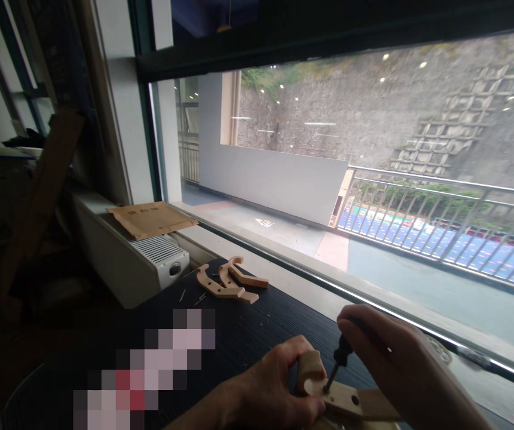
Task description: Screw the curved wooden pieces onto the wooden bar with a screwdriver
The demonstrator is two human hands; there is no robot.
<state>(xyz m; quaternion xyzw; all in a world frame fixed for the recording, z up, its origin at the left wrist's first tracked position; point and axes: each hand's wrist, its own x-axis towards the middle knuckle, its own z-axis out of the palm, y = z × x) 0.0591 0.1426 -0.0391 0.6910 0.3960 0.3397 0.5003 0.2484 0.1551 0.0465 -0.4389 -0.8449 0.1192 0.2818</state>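
Note:
My left hand is closed around the rounded end of a pale wooden piece with drilled holes, near the bottom edge of the head view. In my right hand is a dark-handled screwdriver, held steeply tilted. Its tip meets the wooden piece beside my left thumb; any screw under the tip is too small to make out. Further up the dark table lie several curved wooden pieces with holes, partly stacked on each other.
Loose screws and small bits lie near the curved pieces. A brown envelope rests on a white radiator at the table's far left. The window sill and glass run along the far side. A pixelated patch hides part of the table.

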